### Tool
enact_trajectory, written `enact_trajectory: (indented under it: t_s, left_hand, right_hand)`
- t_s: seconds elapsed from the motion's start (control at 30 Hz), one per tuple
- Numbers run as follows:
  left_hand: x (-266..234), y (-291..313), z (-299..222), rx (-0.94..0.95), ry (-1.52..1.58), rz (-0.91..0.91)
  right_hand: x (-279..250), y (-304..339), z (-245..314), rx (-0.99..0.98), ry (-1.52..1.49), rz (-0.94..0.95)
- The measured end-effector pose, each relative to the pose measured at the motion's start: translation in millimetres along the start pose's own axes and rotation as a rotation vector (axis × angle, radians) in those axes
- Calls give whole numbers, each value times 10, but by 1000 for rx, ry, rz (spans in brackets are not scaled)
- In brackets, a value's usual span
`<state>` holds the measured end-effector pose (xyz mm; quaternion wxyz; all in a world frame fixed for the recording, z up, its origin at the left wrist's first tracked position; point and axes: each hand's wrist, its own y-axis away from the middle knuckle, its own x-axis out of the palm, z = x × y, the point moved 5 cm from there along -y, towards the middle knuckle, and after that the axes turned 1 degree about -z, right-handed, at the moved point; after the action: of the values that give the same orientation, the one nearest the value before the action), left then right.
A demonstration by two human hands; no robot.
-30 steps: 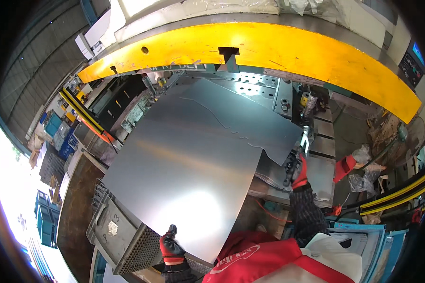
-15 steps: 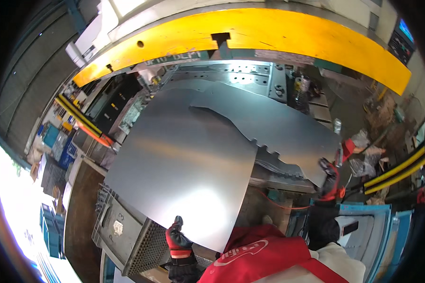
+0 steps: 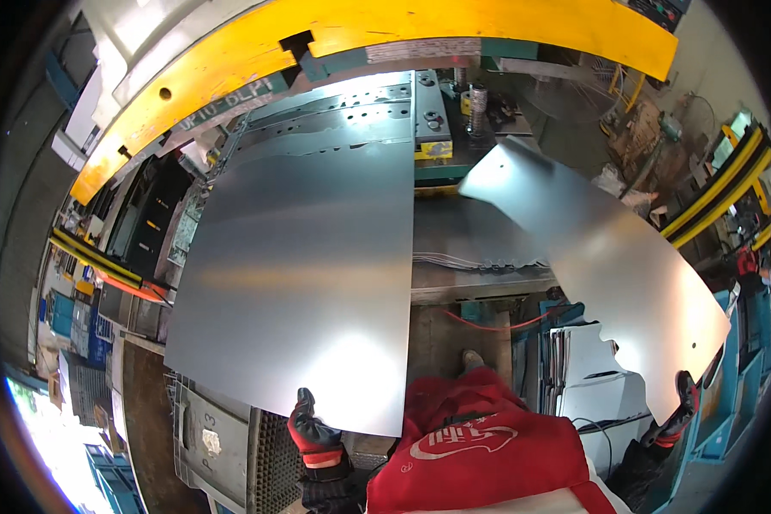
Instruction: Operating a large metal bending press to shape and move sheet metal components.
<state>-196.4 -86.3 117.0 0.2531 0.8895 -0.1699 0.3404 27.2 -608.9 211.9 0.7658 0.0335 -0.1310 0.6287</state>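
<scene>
My left hand (image 3: 314, 433), in a red and black glove, grips the near edge of a large rectangular sheet of bare metal (image 3: 304, 278) that reaches toward the press bed (image 3: 377, 107). My right hand (image 3: 679, 413), also gloved, holds the lower edge of a second sheet with a notched cut edge (image 3: 612, 270), swung out to the right and tilted over a stack of similar cut sheets (image 3: 587, 377). My red top (image 3: 480, 450) fills the lower middle.
A yellow press frame (image 3: 385, 38) arches across the top. A grey perforated bin (image 3: 218, 441) stands at lower left. Yellow and black guard rails (image 3: 720, 193) run at the right, another rail (image 3: 98, 261) at the left. Blue crates (image 3: 750, 368) line the right edge.
The cut sheet in my right hand has swung off the press bed to the right. The rectangular sheet in my left hand stays in place; my view has turned right.
</scene>
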Motion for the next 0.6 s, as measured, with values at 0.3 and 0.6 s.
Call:
enact_trajectory:
  t_s: [0.3,0.6]
  left_hand:
    - [168,76,-17,10,-32,17]
    - [-98,81,-76,161,-201,-108]
  right_hand:
    - [79,-474,-1167,56,-118,195]
    - [1476,-1652,-2189,455,-65,523]
